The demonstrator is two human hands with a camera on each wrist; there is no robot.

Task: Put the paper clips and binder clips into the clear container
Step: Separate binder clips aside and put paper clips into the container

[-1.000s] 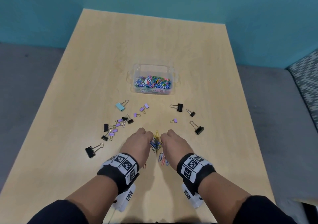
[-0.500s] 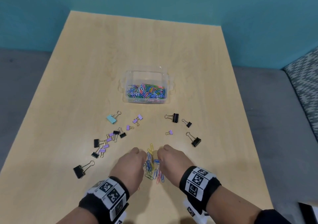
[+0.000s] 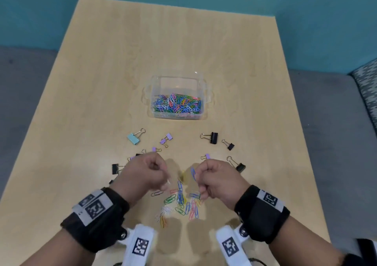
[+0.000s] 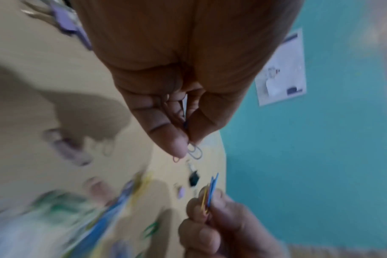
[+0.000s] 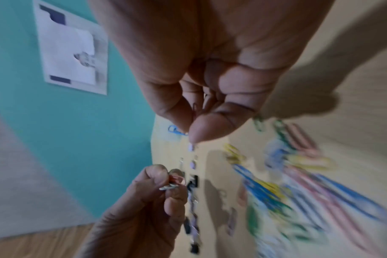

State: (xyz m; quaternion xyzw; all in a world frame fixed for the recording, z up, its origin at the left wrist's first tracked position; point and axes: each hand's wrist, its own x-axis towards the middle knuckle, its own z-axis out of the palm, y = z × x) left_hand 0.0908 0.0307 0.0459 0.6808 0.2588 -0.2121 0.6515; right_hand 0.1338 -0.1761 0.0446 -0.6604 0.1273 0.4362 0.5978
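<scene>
The clear container (image 3: 205, 94) stands mid-table, holding a layer of coloured paper clips (image 3: 177, 105). Nearer me, a loose pile of paper clips (image 3: 180, 201) lies on the wood. My left hand (image 3: 145, 175) is raised above the pile's left side and pinches a few paper clips (image 4: 194, 151). My right hand (image 3: 214, 180) hovers at the pile's right and pinches a small bunch of paper clips (image 3: 192, 173), also seen as clips (image 4: 210, 193). Binder clips lie around: a light blue one (image 3: 134, 139), purple ones (image 3: 166, 139), black ones (image 3: 213, 137).
More black binder clips (image 3: 239, 166) lie right of my right hand and at the left (image 3: 115, 168). The wooden table (image 3: 173, 47) stretches bare beyond the container. Grey floor flanks both table sides; a teal wall stands behind.
Both hands have lifted off the table, each with clips pinched, and moved apart. The pile between them is now uncovered.
</scene>
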